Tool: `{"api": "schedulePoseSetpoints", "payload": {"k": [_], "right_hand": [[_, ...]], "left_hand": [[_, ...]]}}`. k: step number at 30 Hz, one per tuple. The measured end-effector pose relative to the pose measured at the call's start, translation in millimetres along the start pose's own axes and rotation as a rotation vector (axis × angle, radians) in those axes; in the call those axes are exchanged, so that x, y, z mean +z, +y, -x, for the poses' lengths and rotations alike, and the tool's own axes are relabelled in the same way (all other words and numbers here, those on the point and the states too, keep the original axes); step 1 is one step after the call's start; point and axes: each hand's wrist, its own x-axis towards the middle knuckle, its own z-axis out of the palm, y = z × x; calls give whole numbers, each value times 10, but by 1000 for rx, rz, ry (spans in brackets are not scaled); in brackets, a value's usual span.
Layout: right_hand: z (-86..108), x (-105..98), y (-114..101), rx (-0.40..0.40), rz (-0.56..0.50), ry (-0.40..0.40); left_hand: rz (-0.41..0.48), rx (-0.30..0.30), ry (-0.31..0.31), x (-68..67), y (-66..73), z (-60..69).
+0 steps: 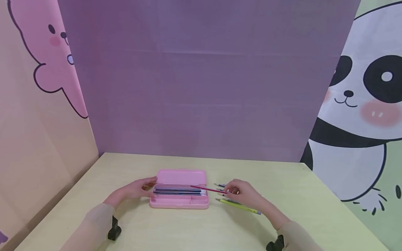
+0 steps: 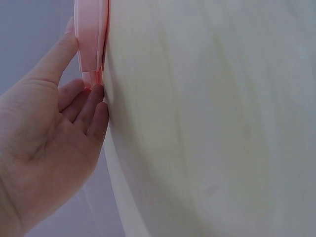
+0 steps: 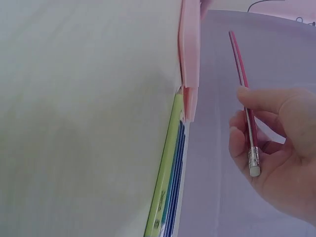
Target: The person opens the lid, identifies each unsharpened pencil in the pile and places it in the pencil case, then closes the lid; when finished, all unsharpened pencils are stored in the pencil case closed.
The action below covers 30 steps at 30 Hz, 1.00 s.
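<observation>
An open pink pencil case [image 1: 169, 202] lies on the table with several dark striped pencils [image 1: 179, 191] inside. My left hand [image 1: 138, 188] is at its left end. In the left wrist view the thumb touches the case [image 2: 91, 37], and the other fingers [image 2: 98, 118] lie loosely bent beside the lid. A red pencil [image 3: 239, 59] with a white eraser is pinched between the thumb and fingers of my right hand [image 1: 243, 191]. Its tip reaches over the right part of the case. Below that hand lie a yellow-green pencil [image 1: 240, 205] and several blue pencils [image 1: 220, 185].
The pale wooden table [image 1: 188, 230] ends at a purple backdrop [image 1: 201, 87]. Walls with a pink cartoon animal [image 1: 41, 31] and a panda [image 1: 348, 160] flank it. Black wrist devices [image 1: 114, 230] sit at both sleeves.
</observation>
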Motion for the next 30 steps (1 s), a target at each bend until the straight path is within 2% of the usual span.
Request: {"api": "schedulePoseSetpoints", "payload": {"k": [7, 18, 30], "right_hand": [[-194, 84, -98, 34, -26, -13], [-451, 228, -146, 92, 6, -26], [-636, 377, -197, 50, -5, -41]], "left_hand": [[0, 8, -2, -3, 3, 17], [-3, 4, -5, 8, 16, 22], [-14, -4, -1, 23, 5, 13]]}}
